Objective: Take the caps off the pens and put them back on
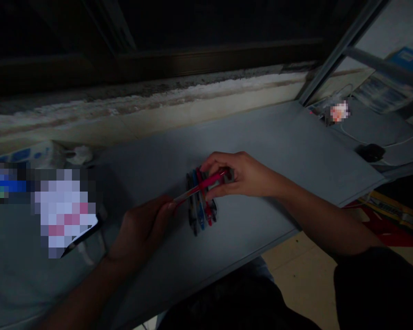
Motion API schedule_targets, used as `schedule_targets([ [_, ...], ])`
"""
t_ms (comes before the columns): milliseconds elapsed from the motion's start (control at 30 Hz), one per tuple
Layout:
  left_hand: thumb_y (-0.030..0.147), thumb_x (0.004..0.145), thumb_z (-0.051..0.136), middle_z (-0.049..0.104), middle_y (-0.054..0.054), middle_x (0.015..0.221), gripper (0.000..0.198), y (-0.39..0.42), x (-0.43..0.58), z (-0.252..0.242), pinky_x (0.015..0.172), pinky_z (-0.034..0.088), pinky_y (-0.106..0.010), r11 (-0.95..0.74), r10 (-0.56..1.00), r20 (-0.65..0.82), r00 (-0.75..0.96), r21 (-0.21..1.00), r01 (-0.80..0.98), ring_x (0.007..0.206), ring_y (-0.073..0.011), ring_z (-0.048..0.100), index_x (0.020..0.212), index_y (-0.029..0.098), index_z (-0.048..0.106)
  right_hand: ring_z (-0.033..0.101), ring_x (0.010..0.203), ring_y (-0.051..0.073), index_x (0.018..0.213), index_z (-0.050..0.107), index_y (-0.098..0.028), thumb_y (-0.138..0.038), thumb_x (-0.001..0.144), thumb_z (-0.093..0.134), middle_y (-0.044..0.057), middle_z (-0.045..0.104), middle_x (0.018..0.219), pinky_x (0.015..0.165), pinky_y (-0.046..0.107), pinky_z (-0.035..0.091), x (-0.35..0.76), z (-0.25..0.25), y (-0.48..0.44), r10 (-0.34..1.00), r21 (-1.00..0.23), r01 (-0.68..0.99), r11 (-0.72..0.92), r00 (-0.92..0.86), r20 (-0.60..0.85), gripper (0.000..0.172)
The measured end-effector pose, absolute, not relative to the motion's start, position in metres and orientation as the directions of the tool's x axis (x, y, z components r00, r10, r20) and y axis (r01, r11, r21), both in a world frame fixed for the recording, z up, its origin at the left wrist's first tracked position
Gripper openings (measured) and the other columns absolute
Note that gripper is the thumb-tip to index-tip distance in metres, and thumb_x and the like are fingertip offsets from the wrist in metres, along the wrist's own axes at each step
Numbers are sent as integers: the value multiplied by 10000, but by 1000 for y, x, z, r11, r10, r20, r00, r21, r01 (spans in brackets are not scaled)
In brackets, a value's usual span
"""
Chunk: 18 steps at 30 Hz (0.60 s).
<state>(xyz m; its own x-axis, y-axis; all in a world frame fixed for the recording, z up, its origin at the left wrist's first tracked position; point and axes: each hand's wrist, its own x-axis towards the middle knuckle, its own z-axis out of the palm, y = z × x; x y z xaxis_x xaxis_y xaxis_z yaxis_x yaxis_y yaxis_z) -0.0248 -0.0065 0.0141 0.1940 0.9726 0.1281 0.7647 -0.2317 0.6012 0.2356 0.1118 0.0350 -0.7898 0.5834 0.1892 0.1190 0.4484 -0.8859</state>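
A red pen with a clear barrel (206,181) is held slantwise above the grey table (254,133). My left hand (147,224) pinches its lower left end. Around its upper right end curve the fingers of my right hand (234,174), thumb and fingertips parted on either side of the pen; whether they touch it is hard to tell. Beneath the held pen, several pens lie side by side on the table: a dark one (192,220), a blue one (201,217) and a red one (209,215), with another dark one at their right partly hidden by my right hand.
A lit, blurred-out screen (67,211) stands at the left, beside a white box (43,155) and a crumpled white item (79,155). A metal post (330,59) rises at the right, near cables and a black object (371,152). A wall runs behind the table.
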Motion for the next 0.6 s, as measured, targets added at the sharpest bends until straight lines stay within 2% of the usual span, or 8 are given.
schedule_targets([
  [100,356,1013,424,585,27,563,353,-7,-22,16,485,380,-239,-216,976,125,176,586,781,465,-125,542,776,201,634,552,607,90,862,656,-150,-453,1025,602,-8,668,713,613,230,404,236,36,111,568,-874,190,447,-815,113,348],
  [167,347,1011,421,584,24,565,351,-8,-21,16,491,380,-240,-198,980,124,155,578,792,460,-123,529,783,196,641,595,685,100,974,649,-151,-407,962,704,10,704,832,650,228,434,236,35,111,568,-872,159,463,-809,154,262],
  [233,342,1016,415,586,23,570,353,-9,-22,16,499,383,-240,-190,982,128,142,579,793,461,-121,526,795,193,648,627,768,116,1121,616,-155,-390,861,821,40,722,981,672,229,453,235,33,111,596,-882,120,456,-777,202,406],
  [333,347,1018,418,602,20,588,350,-9,-23,15,505,390,-238,-198,980,132,148,587,785,478,-124,544,813,193,655,588,691,109,989,634,-153,-458,984,665,22,695,840,636,237,431,234,30,112,624,-903,159,400,-769,140,306],
  [400,353,1016,429,603,20,591,345,-8,-23,15,501,389,-236,-211,977,139,160,588,781,480,-122,546,810,192,654,565,665,106,910,626,-158,-448,1023,601,5,657,760,634,239,426,234,27,113,618,-911,165,378,-778,116,312],
  [467,351,1014,437,591,26,580,342,-8,-23,14,491,383,-232,-216,976,147,159,587,780,470,-117,538,799,192,649,593,726,108,1024,614,-165,-420,924,748,24,692,904,659,236,452,234,26,115,624,-922,111,372,-765,159,305],
  [533,349,1016,436,584,33,572,340,-8,-23,14,480,376,-226,-199,979,150,136,587,785,459,-111,533,798,194,646,611,778,107,1160,574,-179,-402,832,845,48,697,1059,677,232,474,233,25,116,658,-927,71,367,-724,205,481],
  [600,361,1019,434,590,36,573,344,-8,-24,13,478,379,-220,-180,982,155,109,587,790,460,-109,539,807,197,650,591,730,93,1128,583,-176,-445,885,790,30,694,985,647,222,464,233,24,118,695,-940,78,332,-694,188,418],
])
